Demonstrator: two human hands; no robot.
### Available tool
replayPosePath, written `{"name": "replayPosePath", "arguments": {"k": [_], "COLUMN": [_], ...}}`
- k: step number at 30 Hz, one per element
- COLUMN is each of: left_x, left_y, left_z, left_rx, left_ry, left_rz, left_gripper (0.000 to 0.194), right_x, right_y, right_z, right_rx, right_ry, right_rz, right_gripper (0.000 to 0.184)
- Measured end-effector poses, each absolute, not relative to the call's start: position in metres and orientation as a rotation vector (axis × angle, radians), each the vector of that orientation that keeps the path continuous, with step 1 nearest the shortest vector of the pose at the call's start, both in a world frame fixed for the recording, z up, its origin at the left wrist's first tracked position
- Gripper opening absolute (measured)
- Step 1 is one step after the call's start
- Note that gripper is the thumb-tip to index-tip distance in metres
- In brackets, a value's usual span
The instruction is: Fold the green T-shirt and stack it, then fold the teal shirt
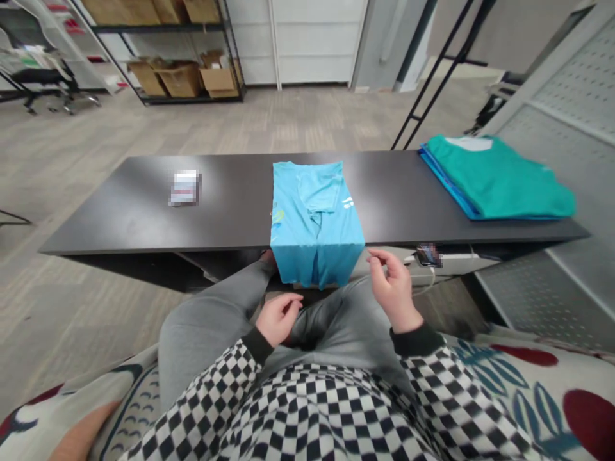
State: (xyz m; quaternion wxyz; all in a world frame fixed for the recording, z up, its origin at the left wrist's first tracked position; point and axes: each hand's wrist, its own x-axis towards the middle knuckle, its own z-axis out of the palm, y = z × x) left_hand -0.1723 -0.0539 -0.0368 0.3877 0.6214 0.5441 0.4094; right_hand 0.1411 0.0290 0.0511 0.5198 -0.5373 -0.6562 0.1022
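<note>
A light-blue T-shirt (327, 224), folded lengthwise, lies on the dark table with its lower part hanging over the near edge. A sleeve is folded in on top, and a small white print shows at its right side. My left hand (279, 318) is over my lap, just below the hanging cloth and apart from it, fingers loosely bent and holding nothing. To the right of the shirt, my right hand (391, 285) is raised near the table's front edge. Its thumb and fingers are slightly apart, with nothing between them.
The dark table (230, 224) spans the view. A stack of folded shirts, green on top (504, 182), lies at its right end. A small white blurred packet (185, 187) is on the left. Below the edge at right sits a phone (429, 255) with a white cable.
</note>
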Motion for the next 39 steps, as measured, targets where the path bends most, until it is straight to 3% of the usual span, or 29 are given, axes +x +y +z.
{"name": "replayPosePath", "arguments": {"k": [7,13,21,28,33,39], "left_x": [-0.1,-0.089,-0.084,-0.082,-0.081,-0.076], "left_y": [0.027,0.036,0.048,0.034,0.03,0.031], "left_z": [-0.004,0.021,0.026,0.051,0.086,0.066], "left_rx": [1.349,1.618,1.753,1.812,1.703,1.083], "left_ry": [1.585,1.822,1.868,1.556,1.259,1.224], "left_rz": [1.14,1.186,1.244,1.392,1.534,1.519], "left_gripper": [0.049,0.031,0.017,0.024,0.016,0.029], "right_x": [0.134,0.116,0.108,0.109,0.11,0.109], "right_y": [0.085,0.152,0.149,0.153,0.154,0.15], "right_z": [0.111,0.114,0.108,0.108,0.109,0.114], "right_rx": [-1.009,-1.035,-1.196,-1.214,-1.238,-1.236], "right_ry": [-1.828,-2.103,-2.155,-2.08,-1.985,-2.068], "right_rz": [0.081,0.215,0.181,0.264,0.33,0.298], "right_gripper": [0.02,0.027,0.028,0.028,0.031,0.033]}}
